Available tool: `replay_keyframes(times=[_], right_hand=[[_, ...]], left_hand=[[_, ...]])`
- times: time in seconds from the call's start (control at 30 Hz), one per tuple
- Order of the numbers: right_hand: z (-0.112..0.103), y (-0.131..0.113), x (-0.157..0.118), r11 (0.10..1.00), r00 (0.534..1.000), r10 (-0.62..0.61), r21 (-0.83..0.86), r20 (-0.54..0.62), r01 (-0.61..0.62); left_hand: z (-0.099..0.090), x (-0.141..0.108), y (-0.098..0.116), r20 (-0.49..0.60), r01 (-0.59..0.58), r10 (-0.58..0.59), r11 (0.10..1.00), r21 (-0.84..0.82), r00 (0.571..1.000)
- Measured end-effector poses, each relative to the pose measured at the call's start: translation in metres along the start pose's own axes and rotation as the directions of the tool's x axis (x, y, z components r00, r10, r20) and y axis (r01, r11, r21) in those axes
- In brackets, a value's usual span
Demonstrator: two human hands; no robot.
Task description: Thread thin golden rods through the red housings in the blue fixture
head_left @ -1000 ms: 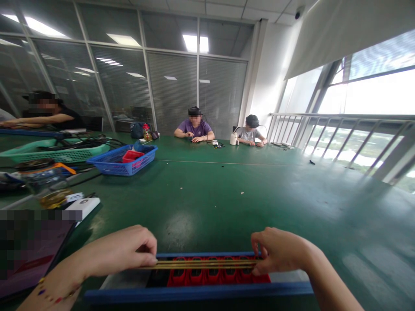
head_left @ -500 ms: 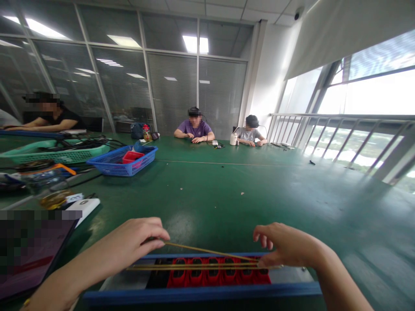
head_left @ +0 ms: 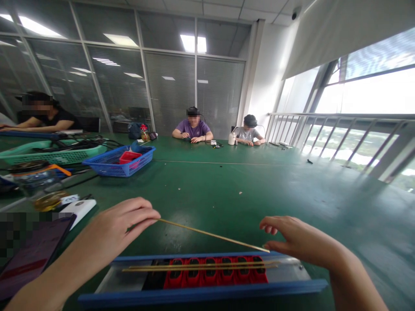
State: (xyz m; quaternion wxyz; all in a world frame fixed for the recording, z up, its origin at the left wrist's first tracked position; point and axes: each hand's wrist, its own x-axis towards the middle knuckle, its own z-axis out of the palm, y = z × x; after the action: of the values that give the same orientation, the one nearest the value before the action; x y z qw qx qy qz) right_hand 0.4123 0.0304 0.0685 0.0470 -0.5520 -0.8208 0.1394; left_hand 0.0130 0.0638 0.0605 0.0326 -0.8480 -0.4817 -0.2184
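Observation:
A thin golden stick (head_left: 210, 234) slants down to the right above the tray, its left end pinched in my left hand (head_left: 129, 220). My right hand (head_left: 292, 235) is beside the stick's right end, thumb and fingers apart. Below lies a long metal tray (head_left: 207, 292) with blue edges. Inside it is a row of red holders (head_left: 210, 278) with dark centres. More golden sticks (head_left: 155, 268) rest lengthwise across the holders.
A blue basket (head_left: 129, 167) with a red box (head_left: 129, 157) and a green basket (head_left: 68, 159) stand at the left. Nearer are a white device (head_left: 84, 211) and a dark screen (head_left: 37, 259). Three people sit around the green table (head_left: 201, 181).
My left hand has risen to the left, lifting the stick away from the others. My right hand has moved slightly right and its thumb has come off the sticks.

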Motion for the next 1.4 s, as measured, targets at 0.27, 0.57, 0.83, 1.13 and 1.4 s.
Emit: replay_keyframes(times=[0.27, 0.57, 0.83, 1.13, 1.4], right_hand=[[0.0, -0.012, 0.0, 1.0, 0.981, -0.02, 0.007, 0.191, 0.019], [0.011, -0.019, 0.01, 0.995, 0.964, -0.055, -0.063, 0.259, 0.074], [0.011, -0.016, 0.011, 0.991, 0.95, -0.116, -0.036, 0.29, 0.132], [0.012, -0.016, 0.012, 0.987, 0.954, -0.129, -0.053, 0.27, 0.149], [0.006, -0.015, 0.007, 0.984, 0.982, -0.172, -0.038, 0.082, 0.175]], left_hand=[[0.023, 0.016, -0.013, 0.092, 0.058, -0.058, 0.998, 0.004, 0.994], [0.08, 0.02, -0.027, 0.33, 0.152, -0.128, 0.987, -0.049, 0.935], [0.105, 0.013, -0.04, 0.374, 0.163, -0.146, 0.987, -0.014, 0.916], [0.107, 0.012, -0.035, 0.352, 0.173, -0.149, 0.984, -0.038, 0.924], [0.11, 0.011, -0.036, 0.337, 0.17, -0.144, 0.984, -0.048, 0.93]])
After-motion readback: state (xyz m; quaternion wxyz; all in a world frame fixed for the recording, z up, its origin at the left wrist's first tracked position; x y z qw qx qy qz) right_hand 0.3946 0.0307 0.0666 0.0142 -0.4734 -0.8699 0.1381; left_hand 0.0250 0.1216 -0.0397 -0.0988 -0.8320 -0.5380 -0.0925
